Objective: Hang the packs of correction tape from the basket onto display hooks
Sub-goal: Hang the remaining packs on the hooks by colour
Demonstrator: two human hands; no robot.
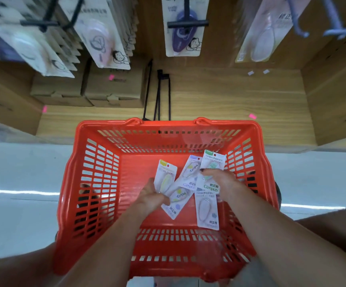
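Packs of correction tape lie fanned in the bottom of one red basket [97,183], five as far as the overlap lets me count: a yellow-topped pack [164,175], a purple-topped pack [190,169], a green-topped pack [213,161], a pack with a lilac dot [176,200] and a pale pack [207,210] lying lengthwise toward the near wall. Each is a flat white card under a clear glossy blister, oval in shape.

Both hands are down inside the basket. The left hand [153,196] has its fingers curled round the lower edge of the yellow-topped pack, pinching it. The right hand [219,181] lies over the green-topped pack; its fingertips appear to grasp the card, though blur makes this uncertain.

The basket is moulded plastic with slotted walls and a solid floor, standing on a pale, shiny floor with streaks of reflected light. Beyond it runs a wood-grain shelf [230,96] holding two brown cardboard boxes [114,83]. Above hang rows of carded tapes on black display hooks [187,23], one purple dispenser pack [183,27] at the centre.
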